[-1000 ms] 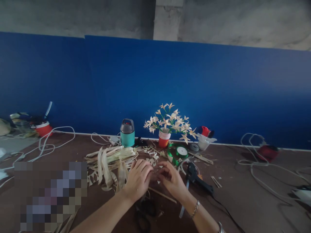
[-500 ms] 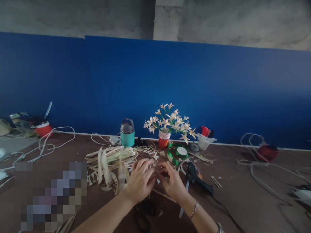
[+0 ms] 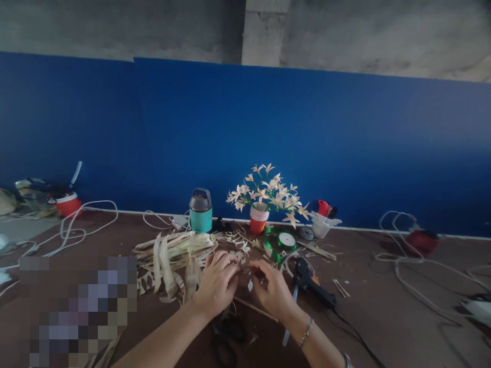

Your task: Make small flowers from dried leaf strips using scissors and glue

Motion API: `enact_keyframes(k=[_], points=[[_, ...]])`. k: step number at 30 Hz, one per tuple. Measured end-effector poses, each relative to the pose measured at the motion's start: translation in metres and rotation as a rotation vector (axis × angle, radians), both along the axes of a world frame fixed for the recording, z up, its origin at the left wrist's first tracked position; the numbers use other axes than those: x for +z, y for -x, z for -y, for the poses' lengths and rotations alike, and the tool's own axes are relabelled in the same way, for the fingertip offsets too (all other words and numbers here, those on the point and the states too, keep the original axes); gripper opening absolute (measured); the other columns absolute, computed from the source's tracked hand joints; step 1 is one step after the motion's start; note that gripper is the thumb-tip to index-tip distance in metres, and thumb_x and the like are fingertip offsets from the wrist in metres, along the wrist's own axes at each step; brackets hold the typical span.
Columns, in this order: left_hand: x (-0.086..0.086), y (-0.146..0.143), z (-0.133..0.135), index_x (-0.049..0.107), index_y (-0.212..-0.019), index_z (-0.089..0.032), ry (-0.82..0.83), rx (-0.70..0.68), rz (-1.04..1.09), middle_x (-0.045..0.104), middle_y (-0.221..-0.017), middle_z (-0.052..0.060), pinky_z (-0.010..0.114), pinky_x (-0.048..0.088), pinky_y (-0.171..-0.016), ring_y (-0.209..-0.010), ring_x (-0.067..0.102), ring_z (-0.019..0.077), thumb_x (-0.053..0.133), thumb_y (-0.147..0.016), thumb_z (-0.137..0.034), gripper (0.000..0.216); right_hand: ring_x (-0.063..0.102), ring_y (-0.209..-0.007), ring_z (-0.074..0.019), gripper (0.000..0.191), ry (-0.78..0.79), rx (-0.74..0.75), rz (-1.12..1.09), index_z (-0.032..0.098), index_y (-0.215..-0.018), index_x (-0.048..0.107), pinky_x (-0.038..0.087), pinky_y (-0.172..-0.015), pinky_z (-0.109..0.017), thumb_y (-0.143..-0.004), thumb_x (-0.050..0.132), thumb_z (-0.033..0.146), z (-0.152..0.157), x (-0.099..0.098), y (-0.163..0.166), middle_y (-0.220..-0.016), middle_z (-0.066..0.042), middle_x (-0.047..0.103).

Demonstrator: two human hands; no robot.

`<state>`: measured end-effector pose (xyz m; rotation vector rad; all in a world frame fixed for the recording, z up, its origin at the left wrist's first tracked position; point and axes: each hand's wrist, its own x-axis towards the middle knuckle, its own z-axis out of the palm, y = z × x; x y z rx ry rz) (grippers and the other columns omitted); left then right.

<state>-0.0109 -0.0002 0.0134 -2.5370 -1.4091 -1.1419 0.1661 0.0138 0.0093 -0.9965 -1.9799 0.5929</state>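
Note:
My left hand [image 3: 217, 282] and my right hand [image 3: 273, 290] meet fingertip to fingertip over the brown table [image 3: 383, 317]. Both pinch a small pale piece [image 3: 245, 270] between them, too small to name. A heap of dried pale leaf strips [image 3: 174, 253] lies just left of my left hand. Black scissors [image 3: 226, 337] lie under my wrists. A black glue gun [image 3: 312, 283] rests right of my right hand.
A red paper cup of pale handmade flowers [image 3: 264, 197] stands behind my hands, with a teal jar [image 3: 200, 210] to its left and a green ribbon roll [image 3: 286, 239] in front. White cables [image 3: 72, 230] loop at left, more cables [image 3: 406, 260] at right. A blue wall backs the table.
Both hands stay together and shift slightly; my fingers rework the small piece between them. Nothing else has moved.

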Motion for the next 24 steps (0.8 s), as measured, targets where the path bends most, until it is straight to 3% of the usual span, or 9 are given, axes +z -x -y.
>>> enact_keyframes(k=[7, 16, 20, 24], points=[[0.0021, -0.0023, 0.0036, 0.059, -0.08, -0.02, -0.028, -0.019, -0.06, 0.061, -0.093, 0.004, 0.039, 0.035, -0.083, -0.095, 0.049, 0.0219, 0.048, -0.082, -0.011, 0.014, 0.059, -0.081, -0.0186, 0.021, -0.086, 0.064, 0.066, 0.021, -0.092, 0.067, 0.047, -0.073, -0.029, -0.082, 0.05, 0.012, 0.0018, 0.0, 0.0024, -0.083, -0.006, 0.063], [0.0025, -0.0034, 0.0046, 0.058, -0.074, -0.019, -0.062, -0.009, -0.086, 0.06, -0.086, 0.004, 0.038, 0.035, -0.078, -0.089, 0.05, 0.0206, 0.047, -0.082, -0.011, 0.016, 0.054, -0.069, -0.0167, 0.016, -0.106, -0.019, 0.172, 0.018, -0.073, 0.061, 0.043, -0.062, -0.026, -0.073, 0.053, 0.004, 0.0012, 0.0011, 0.0018, -0.071, -0.003, 0.058], [0.0022, -0.0011, 0.0024, 0.059, -0.074, -0.019, -0.048, 0.025, -0.076, 0.06, -0.085, 0.005, 0.038, 0.036, -0.078, -0.088, 0.05, 0.0215, 0.047, -0.082, -0.012, 0.016, 0.056, -0.069, -0.0165, 0.018, -0.089, -0.022, 0.119, 0.018, -0.084, 0.061, 0.044, -0.062, -0.026, -0.075, 0.052, 0.006, -0.0015, -0.0007, -0.0009, -0.075, -0.003, 0.061], [0.0032, -0.0008, 0.0035, 0.062, -0.092, -0.02, -0.017, 0.026, -0.059, 0.061, -0.096, 0.007, 0.041, 0.036, -0.083, -0.097, 0.049, 0.0246, 0.052, -0.077, -0.012, 0.02, 0.057, -0.068, -0.0175, 0.013, -0.078, -0.061, 0.132, 0.018, -0.079, 0.06, 0.044, -0.062, -0.027, -0.079, 0.052, 0.009, -0.0032, -0.0038, -0.0028, -0.073, -0.004, 0.062]])
